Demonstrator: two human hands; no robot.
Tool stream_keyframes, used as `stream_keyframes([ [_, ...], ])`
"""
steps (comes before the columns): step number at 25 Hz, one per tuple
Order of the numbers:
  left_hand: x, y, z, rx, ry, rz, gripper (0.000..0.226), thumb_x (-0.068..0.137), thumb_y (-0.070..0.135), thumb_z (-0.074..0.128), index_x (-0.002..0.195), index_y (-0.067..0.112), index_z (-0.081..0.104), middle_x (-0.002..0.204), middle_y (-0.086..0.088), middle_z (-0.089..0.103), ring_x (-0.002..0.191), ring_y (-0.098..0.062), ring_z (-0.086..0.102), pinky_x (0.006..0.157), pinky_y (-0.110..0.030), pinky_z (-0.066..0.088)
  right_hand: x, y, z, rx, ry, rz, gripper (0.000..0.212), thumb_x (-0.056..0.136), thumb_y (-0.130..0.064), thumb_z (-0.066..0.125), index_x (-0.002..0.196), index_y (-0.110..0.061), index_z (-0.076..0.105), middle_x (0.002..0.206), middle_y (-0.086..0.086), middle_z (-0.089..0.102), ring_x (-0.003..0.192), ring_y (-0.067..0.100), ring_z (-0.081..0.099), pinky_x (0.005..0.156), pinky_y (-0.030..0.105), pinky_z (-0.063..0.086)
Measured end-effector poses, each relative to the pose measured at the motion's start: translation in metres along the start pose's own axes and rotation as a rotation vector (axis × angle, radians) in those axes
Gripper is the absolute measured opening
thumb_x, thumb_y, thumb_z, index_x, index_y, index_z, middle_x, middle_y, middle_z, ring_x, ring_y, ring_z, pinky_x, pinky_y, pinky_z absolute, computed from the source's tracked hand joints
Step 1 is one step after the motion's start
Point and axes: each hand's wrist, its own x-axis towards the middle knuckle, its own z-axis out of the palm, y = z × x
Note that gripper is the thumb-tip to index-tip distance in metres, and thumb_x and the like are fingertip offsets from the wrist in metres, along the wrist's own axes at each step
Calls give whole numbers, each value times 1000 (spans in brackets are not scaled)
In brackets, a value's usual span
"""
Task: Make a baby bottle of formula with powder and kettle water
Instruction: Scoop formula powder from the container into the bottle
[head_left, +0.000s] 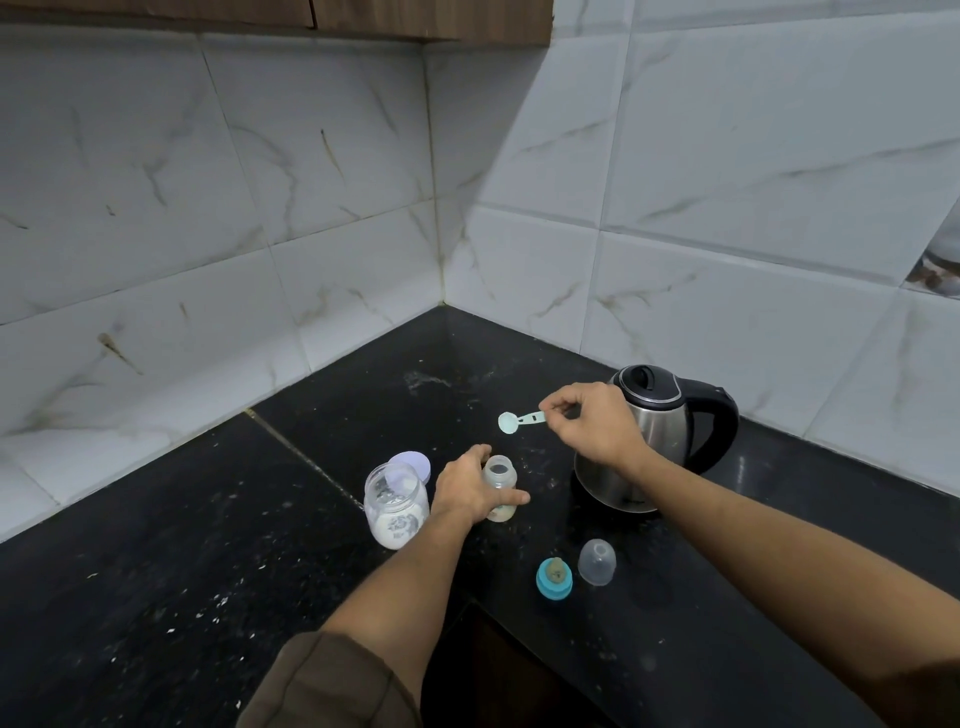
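Pale-green scoop (521, 419) pinched by right hand (592, 428) — left hand (465, 491) fingers (480, 451) wrap the bottle (500, 475), print blurred.

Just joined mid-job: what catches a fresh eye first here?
The right hand pinches a pale scoop in the air near the open bottle, which the left hand grips on the counter. A steel kettle stands behind the right hand, and an open jar of white powder sits left of the bottle.

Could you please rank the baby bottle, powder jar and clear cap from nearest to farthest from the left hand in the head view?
1. Baby bottle, gripped by the left hand.
2. Powder jar, just left of it.
3. Clear cap, front right, well apart.
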Motion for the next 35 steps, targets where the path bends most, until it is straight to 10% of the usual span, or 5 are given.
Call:
stream_keyframes([
  [3, -4, 7, -12, -119, 20, 50, 128, 56, 80, 79, 161, 23, 33, 160, 3, 46, 149, -21, 41, 120, -44, 37, 7, -6, -1, 50, 55, 33, 13, 83, -13, 76, 86, -23, 84, 74, -12, 74, 73, 7, 69, 78, 24, 55],
  [9, -2, 27, -68, -276, 379, 212, 98, 88, 85, 28, 164, 24, 26, 159, 7, 48, 149, -18, 40, 123, -43, 29, 26, -41, 11, 69, 34, 57, 16, 86, -13, 73, 89, -24, 84, 74, -12, 74, 71, 4, 67, 77, 23, 53],
  [25, 19, -42, -142, -229, 535, 146, 75, 101, 71, 32, 158, 23, 41, 154, 7, 53, 144, -15, 45, 119, -42, 35, 19, -149, 134, -504, -605, -257, 23, 89, -12, 63, 102, -21, 80, 100, 1, 78, 94, 23, 70, 91, 36, 54],
  [35, 44, -66, -135, -221, 416, 152, 77, 97, 75, 36, 155, 24, 45, 152, 5, 54, 141, -17, 48, 116, -44, 41, 14, -154, 156, -742, -683, -192, 26, 91, -19, 62, 73, -16, 44, 68, -1, 47, 76, 24, 52, 114, 44, 40],
])
